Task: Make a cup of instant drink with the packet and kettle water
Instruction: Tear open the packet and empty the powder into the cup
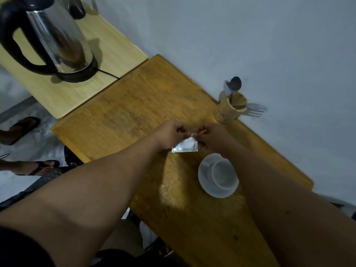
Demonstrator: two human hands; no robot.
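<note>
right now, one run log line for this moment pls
step: opening packet | left hand: pinching top | right hand: pinching top | cup: empty, on saucer | kettle: on base

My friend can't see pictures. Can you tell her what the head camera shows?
Two bare hands, left hand and right hand, pinch the top of a silver packet above a wooden table. An empty white cup sits on a saucer nearby; a steel kettle stands further back.
</note>
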